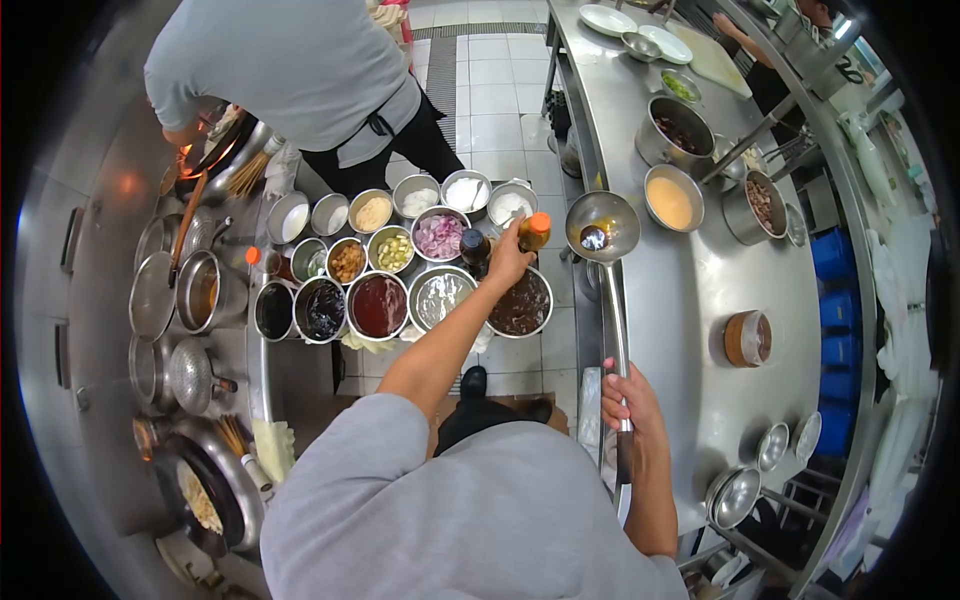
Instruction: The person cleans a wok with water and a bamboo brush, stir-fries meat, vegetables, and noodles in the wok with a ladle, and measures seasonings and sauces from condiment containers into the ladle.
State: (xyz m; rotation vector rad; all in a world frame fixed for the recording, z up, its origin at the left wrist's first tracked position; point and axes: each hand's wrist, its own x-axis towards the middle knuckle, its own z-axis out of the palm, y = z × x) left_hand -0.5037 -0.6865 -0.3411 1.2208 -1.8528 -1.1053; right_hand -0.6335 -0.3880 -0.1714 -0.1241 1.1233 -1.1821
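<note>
My left hand (512, 258) is stretched out over the seasoning containers, its fingers closed around a bottle with an orange cap (537, 226). Just left of it stands a dark-capped bottle (473, 244). In my right hand (632, 398) is the long handle of a metal ladle (603, 222). A little oily liquid and a dark spot show in the ladle's bowl, held level with the orange cap. Below my left hand is a pot of dark brown sauce (520, 305); beside my forearm is a pot of clear liquid (443, 297).
Several steel containers surround the reach, including chopped red onion (438, 235) and red sauce (378, 303). On the right, a steel counter (690, 360) carries a yellow-liquid bowl (672, 198). Woks (205, 490) line the left; another person (280, 70) works ahead near a flame.
</note>
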